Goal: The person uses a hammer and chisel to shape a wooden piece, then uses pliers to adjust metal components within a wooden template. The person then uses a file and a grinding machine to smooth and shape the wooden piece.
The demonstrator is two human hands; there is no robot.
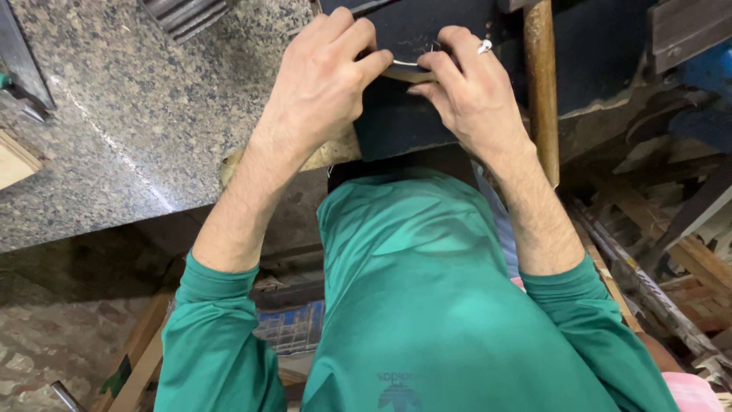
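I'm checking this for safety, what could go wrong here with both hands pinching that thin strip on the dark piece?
1. The left hand and right hand pinch the thin curved strip with fingertips close together; a slip could possibly nick a finger.
2. The work sits past the granite counter edge, so the dark piece might shift.

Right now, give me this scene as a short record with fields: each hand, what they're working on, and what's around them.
left hand: pinching a thin curved tan strip against a dark sheet
right hand: pinching the same strip from the other side; ring on one finger
surface: speckled granite slab at left
beside right hand: upright wooden handle
clothing: green long sleeves
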